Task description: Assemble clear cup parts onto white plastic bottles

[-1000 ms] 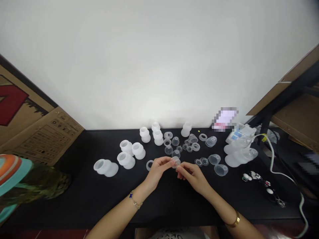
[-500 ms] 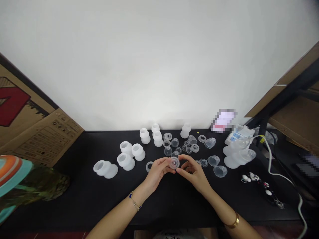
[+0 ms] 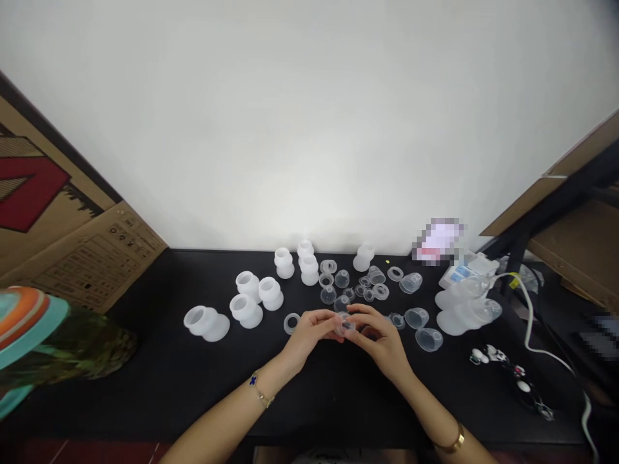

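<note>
My left hand (image 3: 311, 334) and my right hand (image 3: 378, 338) meet at the middle of the black table (image 3: 338, 399). Between their fingertips is a small clear silicone cup (image 3: 345, 325), partly hidden by my fingers. Just beyond my hands lie several similar clear cups and rings, including a clear cup (image 3: 341, 303). A clear ring (image 3: 291, 323) lies close to my left hand. Frosted white silicone pieces, such as one (image 3: 245, 307), stand further left.
Larger clear cups (image 3: 429, 339) and a frosted pile (image 3: 459, 309) lie to the right. A white cable (image 3: 529, 322) runs down the right side near small black-and-white items (image 3: 503, 367). A cardboard box (image 3: 72, 219) and a patterned cloth item (image 3: 62, 345) are at the left, with a white wall behind.
My hands have turned the small clear cup and brought it slightly lower, with my fingers now closer around it. The view has tilted slightly.
</note>
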A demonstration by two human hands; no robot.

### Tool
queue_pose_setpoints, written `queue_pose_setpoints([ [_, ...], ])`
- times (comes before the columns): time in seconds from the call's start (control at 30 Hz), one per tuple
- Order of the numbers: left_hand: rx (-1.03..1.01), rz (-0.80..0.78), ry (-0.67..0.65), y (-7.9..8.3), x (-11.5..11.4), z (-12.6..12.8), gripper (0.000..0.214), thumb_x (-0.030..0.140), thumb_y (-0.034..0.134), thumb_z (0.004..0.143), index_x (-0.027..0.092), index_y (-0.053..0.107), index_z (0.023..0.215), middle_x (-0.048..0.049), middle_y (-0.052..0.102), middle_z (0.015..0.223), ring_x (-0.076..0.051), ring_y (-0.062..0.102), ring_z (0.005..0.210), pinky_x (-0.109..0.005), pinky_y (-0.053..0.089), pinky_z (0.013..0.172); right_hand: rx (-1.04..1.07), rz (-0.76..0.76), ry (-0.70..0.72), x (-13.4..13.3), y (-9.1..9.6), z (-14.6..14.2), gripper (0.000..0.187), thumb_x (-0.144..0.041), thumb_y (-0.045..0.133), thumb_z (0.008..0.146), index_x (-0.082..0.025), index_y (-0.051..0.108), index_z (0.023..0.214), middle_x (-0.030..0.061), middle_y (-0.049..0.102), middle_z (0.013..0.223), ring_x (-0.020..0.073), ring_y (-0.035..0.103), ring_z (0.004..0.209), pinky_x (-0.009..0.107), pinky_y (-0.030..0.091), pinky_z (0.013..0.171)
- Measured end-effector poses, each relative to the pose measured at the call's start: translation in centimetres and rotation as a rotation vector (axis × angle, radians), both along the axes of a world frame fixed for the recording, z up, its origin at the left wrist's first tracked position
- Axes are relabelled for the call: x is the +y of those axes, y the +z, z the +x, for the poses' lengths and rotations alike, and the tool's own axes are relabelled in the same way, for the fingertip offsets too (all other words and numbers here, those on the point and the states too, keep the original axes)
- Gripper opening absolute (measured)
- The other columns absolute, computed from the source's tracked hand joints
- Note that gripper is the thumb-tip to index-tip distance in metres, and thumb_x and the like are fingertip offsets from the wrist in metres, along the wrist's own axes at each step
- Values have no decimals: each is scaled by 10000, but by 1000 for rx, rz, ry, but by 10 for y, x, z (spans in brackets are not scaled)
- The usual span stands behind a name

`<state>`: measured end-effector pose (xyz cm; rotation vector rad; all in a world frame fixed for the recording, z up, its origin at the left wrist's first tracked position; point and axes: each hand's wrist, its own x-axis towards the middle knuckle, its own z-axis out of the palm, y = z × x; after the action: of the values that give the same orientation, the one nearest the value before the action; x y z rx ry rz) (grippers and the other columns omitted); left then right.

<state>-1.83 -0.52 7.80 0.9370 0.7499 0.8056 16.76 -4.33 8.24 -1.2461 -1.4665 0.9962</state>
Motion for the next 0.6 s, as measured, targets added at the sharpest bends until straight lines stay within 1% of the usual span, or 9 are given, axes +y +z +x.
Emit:
queue_pose_setpoints([
  [0.17,2,-43,-44,-4,0,-1,293,348,811,772,117,785,950,-105,759,874,-194,688,796,-286,532,772,60,-7,-49,1,-3,1,143,-387,783,790,-254,773,839,64,645,1092,180,624,771,275,497,586],
  [0.3,19,-48,-37,-6,1,0,309,332,837,739,131,791,969,-103,760,904,-190,675,826,-249,517,733,99,-22,-56,3,-5,1,174,-398,783,785,-227,752,789,67,626,1063,166,603,730,269,494,562],
  [0.4,4,-59,-15,-6,1,0,298,345,827,750,127,793,950,-110,755,926,-193,668,848,-247,520,730,135,-29,-60,4,-7,1,201,-376,806,762,-244,728,893,54,641,1070,164,605,718,268,501,561],
  [0.5,-57,-98,10,-8,2,0,280,371,795,788,117,788,908,-109,741,897,-187,661,836,-247,528,714,147,-76,-28,3,-7,1,333,-347,797,777,-284,692,1087,42,675,1057,167,615,718,266,510,568],
  [0.53,-84,-126,18,-8,2,0,273,373,791,792,119,784,894,-103,735,883,-181,659,822,-247,531,705,144,-84,-6,3,-6,1,352,-343,783,791,-294,686,1126,47,676,1096,170,621,733,267,512,568],
  [0.6,-141,-200,24,-10,3,0,250,361,803,783,127,777,868,-88,725,853,-170,656,787,-247,535,690,131,-71,38,2,-5,0,331,-339,758,812,-308,700,1137,59,645,1218,177,633,774,272,519,577],
])
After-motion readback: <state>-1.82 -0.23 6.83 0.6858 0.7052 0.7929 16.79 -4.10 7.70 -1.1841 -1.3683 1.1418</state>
